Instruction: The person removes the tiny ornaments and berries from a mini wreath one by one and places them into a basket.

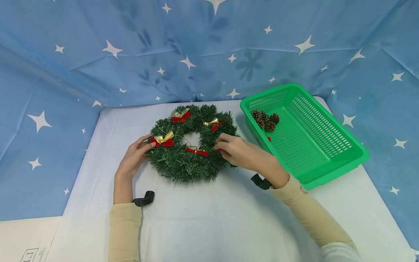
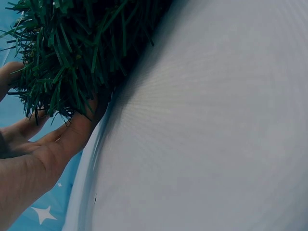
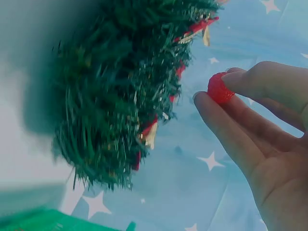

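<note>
A green wreath [image 1: 183, 165] with red and gold bows lies on the white tabletop. My left hand [image 1: 135, 154] grips its left side, the thumb at the left bow [image 1: 163, 140] and fingers reaching under the greenery, as the left wrist view shows. Above the wreath's right side is my right hand [image 1: 240, 151]. Between thumb and fingertips it pinches a small red raspberry [image 3: 219, 89], mostly covered by the hand in the head view. In the right wrist view the raspberry is apart from the wreath [image 3: 115, 96].
A green plastic basket [image 1: 347, 160] stands at the right, close to the right forearm. Several pine cones [image 1: 270, 126] and a small red piece [image 1: 269, 139] lie in its left part. A blue star-patterned cloth [image 1: 203, 47] hangs behind the white table [image 1: 196, 225].
</note>
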Tool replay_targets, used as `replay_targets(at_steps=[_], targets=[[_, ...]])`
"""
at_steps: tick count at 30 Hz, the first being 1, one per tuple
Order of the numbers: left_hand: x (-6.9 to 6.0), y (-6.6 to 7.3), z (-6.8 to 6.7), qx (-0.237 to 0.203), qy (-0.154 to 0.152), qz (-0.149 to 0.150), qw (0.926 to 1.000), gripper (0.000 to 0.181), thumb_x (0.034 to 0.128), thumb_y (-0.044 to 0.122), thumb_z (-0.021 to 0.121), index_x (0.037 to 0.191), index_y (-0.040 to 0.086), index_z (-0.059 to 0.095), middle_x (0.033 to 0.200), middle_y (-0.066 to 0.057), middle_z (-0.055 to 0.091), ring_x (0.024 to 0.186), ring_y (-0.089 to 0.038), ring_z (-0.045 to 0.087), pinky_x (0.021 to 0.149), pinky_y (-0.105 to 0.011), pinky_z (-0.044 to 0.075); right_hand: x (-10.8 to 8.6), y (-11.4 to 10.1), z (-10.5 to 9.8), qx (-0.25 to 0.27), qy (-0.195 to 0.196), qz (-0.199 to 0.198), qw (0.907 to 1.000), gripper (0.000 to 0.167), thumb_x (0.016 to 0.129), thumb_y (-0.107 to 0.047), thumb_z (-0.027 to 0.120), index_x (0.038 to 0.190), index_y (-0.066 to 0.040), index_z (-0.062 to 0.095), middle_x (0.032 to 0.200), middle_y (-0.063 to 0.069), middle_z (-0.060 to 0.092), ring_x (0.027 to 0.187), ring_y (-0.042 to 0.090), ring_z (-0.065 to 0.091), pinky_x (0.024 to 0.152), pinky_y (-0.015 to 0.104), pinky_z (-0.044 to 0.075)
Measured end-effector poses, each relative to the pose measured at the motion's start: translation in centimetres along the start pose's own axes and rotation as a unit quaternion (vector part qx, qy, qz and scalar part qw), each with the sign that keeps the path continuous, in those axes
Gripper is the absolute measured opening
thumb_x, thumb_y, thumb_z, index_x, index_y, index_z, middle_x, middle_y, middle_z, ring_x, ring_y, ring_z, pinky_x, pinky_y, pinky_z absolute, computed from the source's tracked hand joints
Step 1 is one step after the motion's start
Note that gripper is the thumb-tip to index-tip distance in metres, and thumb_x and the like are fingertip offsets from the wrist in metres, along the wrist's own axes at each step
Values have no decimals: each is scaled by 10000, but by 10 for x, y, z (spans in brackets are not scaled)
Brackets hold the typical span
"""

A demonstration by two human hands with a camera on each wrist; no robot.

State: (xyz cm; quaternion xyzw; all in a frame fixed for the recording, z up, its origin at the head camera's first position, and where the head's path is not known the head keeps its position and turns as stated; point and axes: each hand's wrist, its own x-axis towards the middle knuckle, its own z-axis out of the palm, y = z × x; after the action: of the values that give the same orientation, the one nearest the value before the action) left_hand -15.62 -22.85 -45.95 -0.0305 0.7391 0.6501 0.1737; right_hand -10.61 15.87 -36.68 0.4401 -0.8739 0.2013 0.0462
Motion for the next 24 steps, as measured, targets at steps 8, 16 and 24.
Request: replay_targets(at_steps=[8,16,24], targets=[[-1,0,1,59,37,-66,10000,620,1051,330,609,1605,178,377,1451,-47,458,1201,-124,471,877,-296,487,-8,6,-17,-193,-50,300,9994,176,905,87,712,1065,19,740,1046,131,645,803,208,651,675,278,527],[-1,1,0,-22,15,-48,10000,628,1046,322,620,1604,165,379,1377,14,491,1153,-119,473,861,-296,492,-14,13,-30,-295,-112,470,9984,169,904,92,709,1055,24,741,1050,139,651,821,209,646,686,296,538],[-2,2,0,-76,22,-43,10000,628,1046,318,623,1604,162,380,1398,-5,487,1164,-117,477,856,-291,493,-22,19,-45,-272,-174,725,9968,170,915,81,706,1075,32,734,1056,143,642,843,225,665,712,311,556]])
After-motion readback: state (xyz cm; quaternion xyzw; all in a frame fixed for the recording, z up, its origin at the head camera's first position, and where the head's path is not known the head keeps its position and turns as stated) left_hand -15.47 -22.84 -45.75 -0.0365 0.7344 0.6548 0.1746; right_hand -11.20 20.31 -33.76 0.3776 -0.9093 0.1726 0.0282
